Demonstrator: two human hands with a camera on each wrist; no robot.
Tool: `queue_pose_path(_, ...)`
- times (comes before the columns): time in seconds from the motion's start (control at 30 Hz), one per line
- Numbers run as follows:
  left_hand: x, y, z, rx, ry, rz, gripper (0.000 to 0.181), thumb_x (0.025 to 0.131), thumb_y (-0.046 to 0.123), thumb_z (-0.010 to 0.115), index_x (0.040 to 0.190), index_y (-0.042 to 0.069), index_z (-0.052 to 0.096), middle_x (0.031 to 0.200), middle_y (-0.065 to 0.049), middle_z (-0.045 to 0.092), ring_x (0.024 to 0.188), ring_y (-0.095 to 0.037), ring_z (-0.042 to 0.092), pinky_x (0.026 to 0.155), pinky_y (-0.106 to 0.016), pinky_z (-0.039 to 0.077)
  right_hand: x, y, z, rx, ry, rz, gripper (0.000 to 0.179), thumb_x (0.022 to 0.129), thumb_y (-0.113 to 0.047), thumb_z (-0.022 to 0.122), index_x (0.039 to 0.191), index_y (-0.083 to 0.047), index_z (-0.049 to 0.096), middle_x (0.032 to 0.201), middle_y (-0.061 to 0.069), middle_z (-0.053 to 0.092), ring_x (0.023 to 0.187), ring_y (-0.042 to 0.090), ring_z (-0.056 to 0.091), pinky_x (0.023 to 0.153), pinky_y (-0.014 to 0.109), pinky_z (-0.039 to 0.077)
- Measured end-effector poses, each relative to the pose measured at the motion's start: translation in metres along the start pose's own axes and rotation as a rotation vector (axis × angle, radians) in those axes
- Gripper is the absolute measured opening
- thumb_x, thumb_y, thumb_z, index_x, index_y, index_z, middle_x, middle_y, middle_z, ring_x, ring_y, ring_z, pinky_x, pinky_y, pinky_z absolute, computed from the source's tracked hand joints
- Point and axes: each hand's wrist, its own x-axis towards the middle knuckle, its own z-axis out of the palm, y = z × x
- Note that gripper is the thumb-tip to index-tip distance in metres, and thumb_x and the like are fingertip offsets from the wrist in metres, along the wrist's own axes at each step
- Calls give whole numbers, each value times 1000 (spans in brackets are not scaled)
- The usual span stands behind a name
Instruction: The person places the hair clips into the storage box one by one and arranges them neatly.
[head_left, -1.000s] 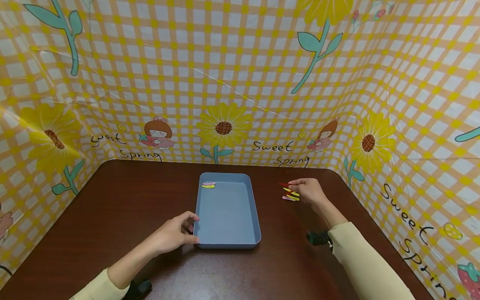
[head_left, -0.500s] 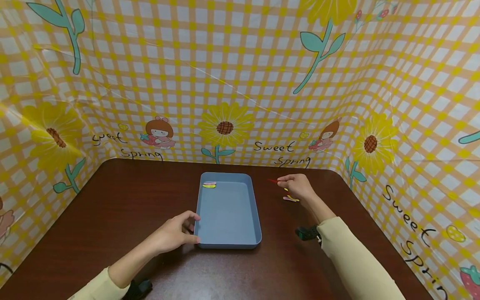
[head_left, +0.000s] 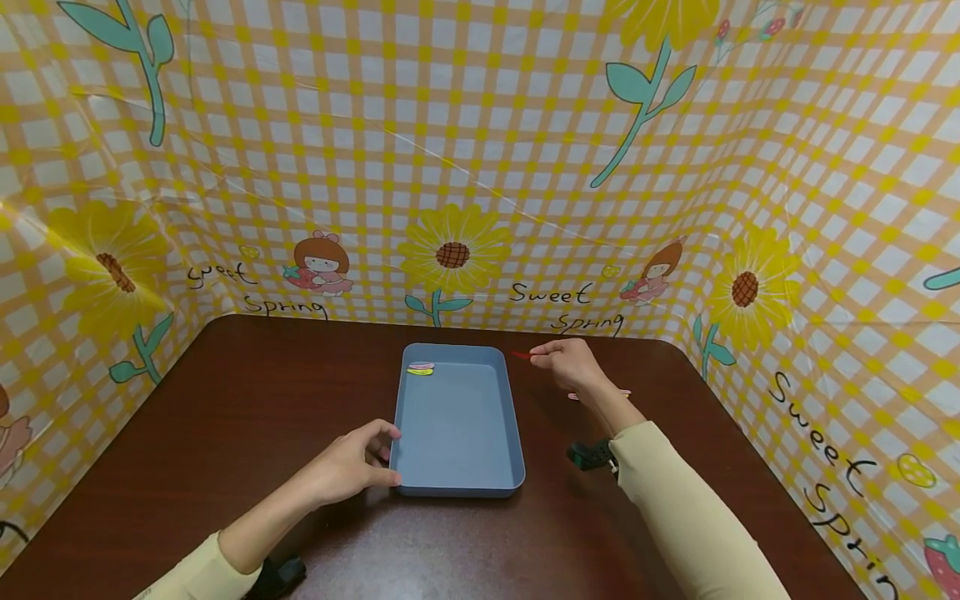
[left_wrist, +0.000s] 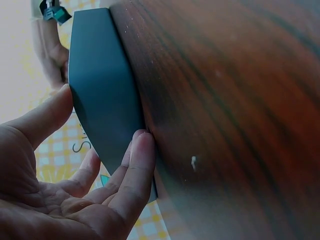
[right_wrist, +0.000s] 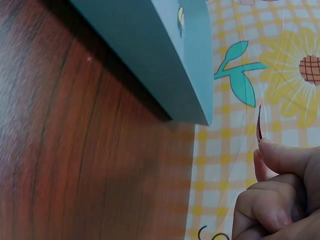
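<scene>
My left hand [head_left: 347,467] holds the left wall of the blue-grey tray [head_left: 457,492] near its front corner. In the left wrist view, the thumb touches the rim and other fingertips lie against the outer wall [left_wrist: 102,75]. My right hand [head_left: 570,365] pinches a slim red hair clip [head_left: 521,356] between thumb and forefinger, just outside the tray's far right corner. In the right wrist view, the clip [right_wrist: 259,125] points upward from the fingertips. A pink clip [head_left: 422,365] and a yellow clip [head_left: 421,372] lie side by side in the tray's far left corner.
Loose clips [head_left: 573,397] lie on the dark wooden table [head_left: 300,375] right of the tray, mostly hidden by my right hand and wrist. A yellow checked cloth [head_left: 360,167] with printed flowers stands around the table's back and sides.
My right hand has lifted the red clip away from the loose clips and moved left toward the tray's far right corner. The left hand has stayed on the tray.
</scene>
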Motion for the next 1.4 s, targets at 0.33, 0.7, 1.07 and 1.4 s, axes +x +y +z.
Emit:
queue_pose_path(0.33, -3, 3, 0, 12, 1, 2, 57, 80, 14, 85, 128, 7, 57, 104, -12, 62, 84, -18, 64, 68, -34, 50, 11, -9, 19, 12, -11, 9, 31, 97, -15, 66, 124, 0, 67, 46, -10, 35, 39, 7, 19, 44, 26, 23)
queue_pose_path(0.7, -2, 3, 1, 29, 0, 10, 56, 81, 15, 85, 128, 7, 57, 105, -12, 63, 84, -17, 65, 69, -34, 50, 16, -22, 38, 1, -11, -6, 21, 97, -13, 66, 114, -3, 73, 64, -5, 62, 40, 9, 20, 43, 27, 23)
queue_pose_path(1.07, -3, 4, 0, 26, 3, 9, 56, 81, 17, 84, 129, 7, 57, 106, -12, 63, 85, -17, 65, 70, -34, 50, 24, -30, 58, -33, -42, -29, 19, 96, -12, 66, 111, -3, 74, 80, 9, 73, 40, 8, 20, 43, 26, 22)
queue_pose_path(1.4, -2, 3, 0, 35, 2, 12, 55, 82, 18, 84, 128, 7, 57, 106, -12, 63, 86, -18, 64, 72, -35, 50, 32, -30, 81, -76, -13, -47, 14, 93, -12, 71, 103, -4, 78, 62, -4, 53, 41, 9, 21, 42, 26, 23)
